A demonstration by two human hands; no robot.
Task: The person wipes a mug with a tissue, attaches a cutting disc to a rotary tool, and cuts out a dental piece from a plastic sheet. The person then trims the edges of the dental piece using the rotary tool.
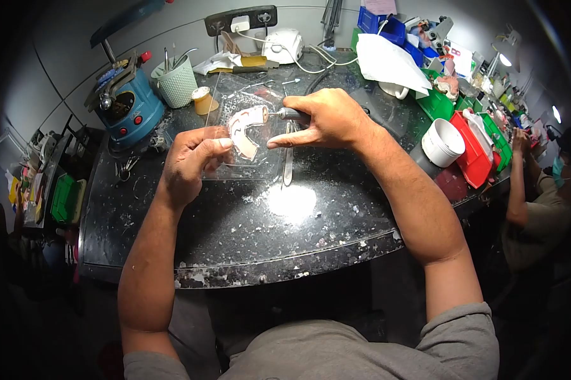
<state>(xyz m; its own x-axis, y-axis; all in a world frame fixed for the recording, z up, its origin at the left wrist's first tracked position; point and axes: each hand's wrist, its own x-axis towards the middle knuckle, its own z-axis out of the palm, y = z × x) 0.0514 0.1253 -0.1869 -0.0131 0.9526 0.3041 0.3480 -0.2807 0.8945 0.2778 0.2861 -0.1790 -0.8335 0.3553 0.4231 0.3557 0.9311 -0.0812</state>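
Observation:
My left hand [193, 155] pinches a clear plastic sheet [269, 166], thumb on top and fingers seen through the sheet. A pale, horseshoe-shaped dental model [240, 132] sits at the sheet's middle, close to my left thumb. From the right, my right hand [330, 117] is closed round a dark rotary handpiece [292, 114]. Its thin metal tip points left at the model's upper right end; whether they touch I cannot tell. The right thumb extends toward the sheet. A metal spatula-like tool [288, 168] lies on the bench just below that hand.
White debris dots the black bench [235, 234]. At the left stand a blue machine [130, 104], a pale green tool cup [174, 82] and a small yellowish pot [203, 100]. To the right are a white tub [442, 142] and red tray [472, 158]. Another person [539, 196] sits farther right.

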